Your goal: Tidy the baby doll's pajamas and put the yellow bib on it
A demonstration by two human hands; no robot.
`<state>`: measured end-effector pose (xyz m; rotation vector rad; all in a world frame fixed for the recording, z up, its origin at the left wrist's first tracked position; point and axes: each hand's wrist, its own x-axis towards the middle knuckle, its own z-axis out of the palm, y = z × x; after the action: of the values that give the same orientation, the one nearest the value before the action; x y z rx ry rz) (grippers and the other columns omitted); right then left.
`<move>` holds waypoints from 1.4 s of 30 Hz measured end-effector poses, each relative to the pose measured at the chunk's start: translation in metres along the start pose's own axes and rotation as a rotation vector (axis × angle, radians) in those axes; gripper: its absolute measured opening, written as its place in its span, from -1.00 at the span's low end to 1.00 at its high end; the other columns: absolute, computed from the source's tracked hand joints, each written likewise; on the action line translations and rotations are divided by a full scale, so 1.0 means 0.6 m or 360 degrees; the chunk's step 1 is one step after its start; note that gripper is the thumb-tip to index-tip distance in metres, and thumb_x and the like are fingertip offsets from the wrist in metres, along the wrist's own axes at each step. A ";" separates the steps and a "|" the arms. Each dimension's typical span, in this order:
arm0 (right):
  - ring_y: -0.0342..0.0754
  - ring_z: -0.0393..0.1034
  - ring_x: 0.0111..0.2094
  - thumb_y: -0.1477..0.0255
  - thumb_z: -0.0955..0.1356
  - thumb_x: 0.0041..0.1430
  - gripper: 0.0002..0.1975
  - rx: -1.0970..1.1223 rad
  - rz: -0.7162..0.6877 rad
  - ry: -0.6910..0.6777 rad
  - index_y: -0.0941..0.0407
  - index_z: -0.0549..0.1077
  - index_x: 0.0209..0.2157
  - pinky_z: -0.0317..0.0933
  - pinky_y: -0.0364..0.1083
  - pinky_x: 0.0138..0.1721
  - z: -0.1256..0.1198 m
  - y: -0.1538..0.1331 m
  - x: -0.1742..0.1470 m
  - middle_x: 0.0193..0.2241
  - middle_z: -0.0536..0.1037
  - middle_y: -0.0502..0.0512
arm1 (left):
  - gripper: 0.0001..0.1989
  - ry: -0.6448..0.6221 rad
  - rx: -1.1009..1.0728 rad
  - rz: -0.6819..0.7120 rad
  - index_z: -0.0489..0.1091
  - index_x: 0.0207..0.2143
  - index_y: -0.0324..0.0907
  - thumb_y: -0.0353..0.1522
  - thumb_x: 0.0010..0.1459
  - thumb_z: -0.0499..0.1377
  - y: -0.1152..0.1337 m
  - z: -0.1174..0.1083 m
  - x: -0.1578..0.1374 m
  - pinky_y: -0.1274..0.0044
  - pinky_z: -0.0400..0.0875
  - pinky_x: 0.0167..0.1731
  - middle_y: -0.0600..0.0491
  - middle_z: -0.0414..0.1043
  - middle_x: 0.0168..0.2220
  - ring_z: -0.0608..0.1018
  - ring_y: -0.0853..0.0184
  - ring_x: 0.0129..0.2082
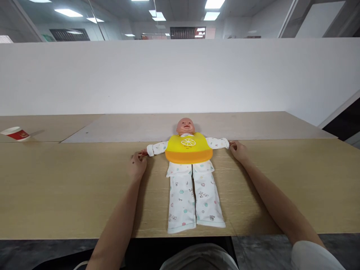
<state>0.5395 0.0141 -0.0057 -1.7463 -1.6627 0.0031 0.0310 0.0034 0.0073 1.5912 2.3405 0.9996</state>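
Observation:
A baby doll [185, 126] lies on its back on the wooden table, head toward the wall and arms stretched out sideways. Over its chest is a yellow bib [178, 144] with an orange pocket and a white citrus-slice print. White printed pajamas [182, 200] cover its arms and legs; the trouser legs lie flat toward me. My left hand [138, 163] has its fingers closed on the doll's hand at the left sleeve cuff. At the opposite cuff, my right hand [238, 150] pinches the doll's other hand, which is mostly hidden by my fingers.
A red and white paper cup [16, 134] stands tilted-looking at the far left. The wooden table [70, 187] meets a grey board [135, 127] at the back. Behind rises a white partition [180, 75] topped with glass. The table's front edge runs close to my body.

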 end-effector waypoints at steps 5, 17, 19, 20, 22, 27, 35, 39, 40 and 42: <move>-0.02 0.42 -0.42 0.38 0.24 0.12 -0.78 -0.0012 0.0003 0.0037 0.12 0.41 -0.22 0.21 -0.11 -0.38 0.002 0.001 0.001 -0.45 0.56 0.11 | -0.71 -0.0006 0.0009 0.0024 0.39 -0.06 -0.17 -0.41 0.16 0.07 0.005 -0.005 -0.003 0.36 0.37 -0.17 -0.12 0.42 -0.10 0.50 0.16 -0.13; -0.03 0.42 -0.41 0.41 0.24 0.09 -0.81 -0.0025 0.0010 -0.0010 0.11 0.42 -0.27 0.19 -0.13 -0.38 -0.002 -0.004 0.000 -0.44 0.56 0.10 | -0.70 0.0000 0.0032 0.0016 0.37 -0.05 -0.18 -0.41 0.14 0.10 0.001 -0.001 0.000 0.38 0.35 -0.20 -0.12 0.43 -0.07 0.49 0.18 -0.14; -0.03 0.42 -0.41 0.43 0.24 0.08 -0.81 -0.0032 0.0018 -0.0014 0.11 0.43 -0.28 0.18 -0.13 -0.38 -0.003 -0.005 0.000 -0.44 0.56 0.10 | -0.71 0.0002 0.0033 0.0018 0.36 -0.06 -0.17 -0.40 0.14 0.10 0.001 0.000 0.000 0.38 0.35 -0.20 -0.11 0.43 -0.07 0.50 0.17 -0.14; -0.03 0.42 -0.41 0.42 0.24 0.08 -0.81 -0.0032 0.0025 -0.0013 0.11 0.44 -0.28 0.19 -0.12 -0.38 -0.003 -0.005 0.000 -0.44 0.56 0.10 | -0.71 0.0006 0.0033 0.0024 0.37 -0.06 -0.17 -0.40 0.14 0.10 0.001 0.000 -0.001 0.37 0.36 -0.19 -0.11 0.43 -0.08 0.50 0.17 -0.14; -0.03 0.42 -0.41 0.42 0.24 0.08 -0.80 -0.0027 0.0029 -0.0008 0.11 0.44 -0.27 0.20 -0.12 -0.37 -0.003 -0.005 0.000 -0.44 0.56 0.10 | -0.72 0.0017 0.0036 0.0037 0.38 -0.08 -0.16 -0.41 0.14 0.10 0.002 -0.001 -0.002 0.37 0.36 -0.19 -0.11 0.43 -0.08 0.50 0.16 -0.14; -0.02 0.43 -0.39 0.43 0.24 0.08 -0.78 -0.0011 0.0008 0.0027 0.13 0.43 -0.24 0.22 -0.10 -0.34 0.000 -0.003 0.000 -0.39 0.57 0.13 | -0.72 -0.0002 0.0065 0.0006 0.38 -0.08 -0.18 -0.39 0.14 0.10 0.008 -0.006 -0.006 0.36 0.36 -0.17 -0.13 0.42 -0.08 0.50 0.12 -0.11; -0.02 0.42 -0.41 0.41 0.23 0.07 -0.80 -0.0031 0.0017 0.0027 0.11 0.42 -0.28 0.20 -0.11 -0.37 0.000 -0.003 0.001 -0.43 0.56 0.11 | -0.70 -0.0019 0.0060 -0.0043 0.38 -0.06 -0.16 -0.38 0.12 0.10 0.009 -0.005 -0.004 0.38 0.37 -0.17 -0.10 0.41 -0.06 0.50 0.15 -0.11; -0.03 0.41 -0.42 0.40 0.23 0.07 -0.78 -0.0023 0.0007 -0.0002 0.11 0.44 -0.27 0.20 -0.11 -0.36 0.000 0.000 0.000 -0.44 0.55 0.10 | -0.68 -0.0008 0.0072 -0.0046 0.36 -0.04 -0.16 -0.38 0.13 0.09 0.009 -0.005 -0.005 0.37 0.37 -0.16 -0.10 0.40 -0.04 0.50 0.17 -0.12; -0.03 0.40 -0.42 0.39 0.23 0.07 -0.77 -0.0014 0.0008 -0.0005 0.11 0.44 -0.26 0.20 -0.11 -0.36 0.001 0.000 0.000 -0.44 0.55 0.09 | -0.69 -0.0004 0.0081 -0.0046 0.36 -0.04 -0.16 -0.38 0.13 0.09 0.010 -0.005 -0.005 0.37 0.37 -0.16 -0.11 0.40 -0.04 0.50 0.16 -0.12; -0.04 0.40 -0.42 0.39 0.23 0.06 -0.76 0.0004 0.0006 0.0011 0.11 0.44 -0.25 0.21 -0.11 -0.36 0.001 0.001 0.000 -0.43 0.55 0.09 | -0.69 0.0007 0.0097 -0.0032 0.37 -0.05 -0.17 -0.39 0.13 0.08 0.012 -0.007 -0.006 0.37 0.37 -0.15 -0.11 0.41 -0.05 0.49 0.15 -0.09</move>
<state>0.5396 0.0143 -0.0061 -1.7459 -1.6537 0.0006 0.0363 -0.0001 0.0139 1.5850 2.4069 0.9374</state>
